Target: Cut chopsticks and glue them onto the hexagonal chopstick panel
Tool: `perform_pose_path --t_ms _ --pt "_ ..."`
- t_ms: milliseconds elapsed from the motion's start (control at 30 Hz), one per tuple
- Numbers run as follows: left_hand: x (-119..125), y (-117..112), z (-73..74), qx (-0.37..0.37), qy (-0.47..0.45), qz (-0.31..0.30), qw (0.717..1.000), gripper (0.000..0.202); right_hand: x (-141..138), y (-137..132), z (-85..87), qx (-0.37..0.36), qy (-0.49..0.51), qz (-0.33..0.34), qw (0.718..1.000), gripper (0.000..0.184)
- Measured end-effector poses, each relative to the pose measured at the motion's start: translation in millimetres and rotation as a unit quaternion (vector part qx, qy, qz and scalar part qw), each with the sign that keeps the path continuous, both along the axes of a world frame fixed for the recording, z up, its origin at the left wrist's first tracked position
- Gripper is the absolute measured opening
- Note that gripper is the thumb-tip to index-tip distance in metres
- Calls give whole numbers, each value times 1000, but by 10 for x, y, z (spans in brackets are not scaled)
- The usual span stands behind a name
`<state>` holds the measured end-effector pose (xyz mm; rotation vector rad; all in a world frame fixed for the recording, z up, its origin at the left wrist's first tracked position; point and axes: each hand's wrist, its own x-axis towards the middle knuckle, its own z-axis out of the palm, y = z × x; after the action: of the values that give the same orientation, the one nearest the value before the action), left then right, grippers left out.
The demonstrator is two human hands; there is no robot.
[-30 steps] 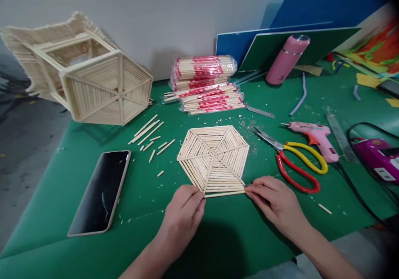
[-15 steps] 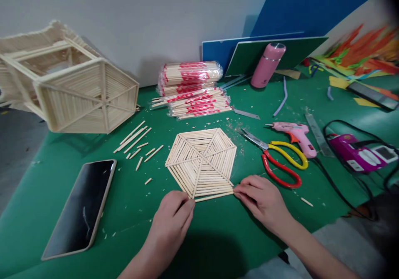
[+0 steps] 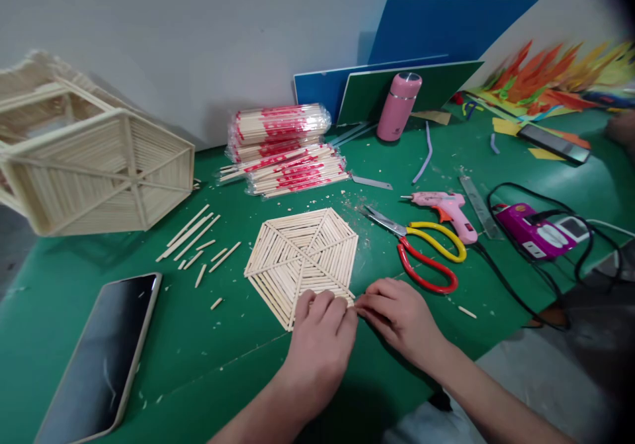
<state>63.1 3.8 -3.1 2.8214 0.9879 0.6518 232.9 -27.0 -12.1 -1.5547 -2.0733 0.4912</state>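
A flat hexagon panel (image 3: 302,252) of glued wooden sticks lies on the green table (image 3: 208,358). My left hand (image 3: 320,335) rests on the panel's near edge, fingers curled down and pressed on the sticks. Touching the same edge at its right end, my right hand (image 3: 397,315) has its fingers pinched together; what they pinch is hidden. The loose stick along the near edge is covered by my hands.
A large stick-built hexagonal frame (image 3: 89,166) stands far left. A phone (image 3: 96,358) lies near left, with cut stick pieces (image 3: 196,239) beside it. Chopstick packs (image 3: 285,149), scissors (image 3: 421,252), a pink glue gun (image 3: 444,206), a purple tool (image 3: 536,232), a ruler (image 3: 476,199) and a pink bottle (image 3: 397,106) lie beyond.
My left hand has slid right along the panel's near edge and now lies over it, close to my right hand. The view has shifted so everything sits further left.
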Motion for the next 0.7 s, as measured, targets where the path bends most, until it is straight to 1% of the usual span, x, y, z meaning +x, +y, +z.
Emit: perform_pose_path --t_ms 100,233,467,700 --pt "45 31 -73 7 28 -13 1000 9 0 7 -7 1 1 -3 1000 19" --pt "30 51 -118 7 29 -20 999 8 -5 13 1 -1 6 -4 1000 18" --pt "33 37 -145 3 8 -23 1000 11 16 -4 26 -3 20 -14 1000 18" --pt "37 50 -139 -2 -3 -19 1000 14 11 13 35 -10 7 -4 1000 17"
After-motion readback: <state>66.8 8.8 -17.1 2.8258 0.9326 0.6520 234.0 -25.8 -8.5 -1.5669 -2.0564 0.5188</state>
